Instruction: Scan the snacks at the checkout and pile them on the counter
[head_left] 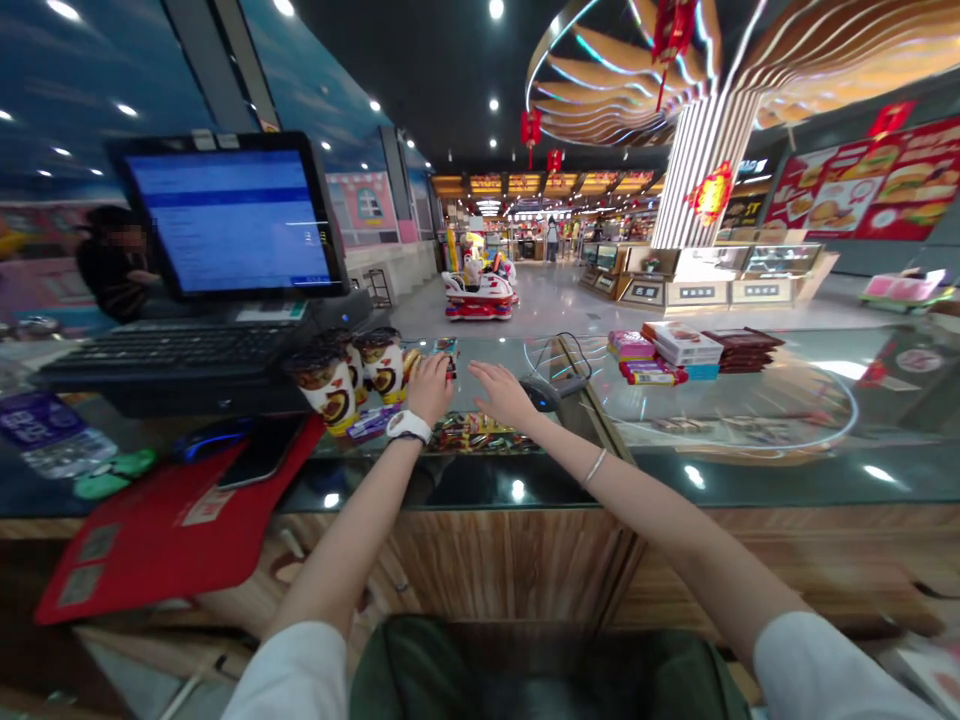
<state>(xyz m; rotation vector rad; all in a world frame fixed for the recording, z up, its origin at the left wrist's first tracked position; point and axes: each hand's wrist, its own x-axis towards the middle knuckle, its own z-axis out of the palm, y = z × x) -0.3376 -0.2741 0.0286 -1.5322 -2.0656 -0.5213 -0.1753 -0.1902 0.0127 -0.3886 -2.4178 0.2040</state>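
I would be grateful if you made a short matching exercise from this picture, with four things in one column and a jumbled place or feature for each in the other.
Things:
1. Left hand
2. Right hand
3. Phone
4. Cups

Places or features:
A. Lying partly on a red sheet
B. Has a silver bangle on the forearm behind it
C. Standing between the keyboard and a hand
D. Has a white watch at its wrist

Right pairs: 1-D, 2-B, 3-A, 4-C.
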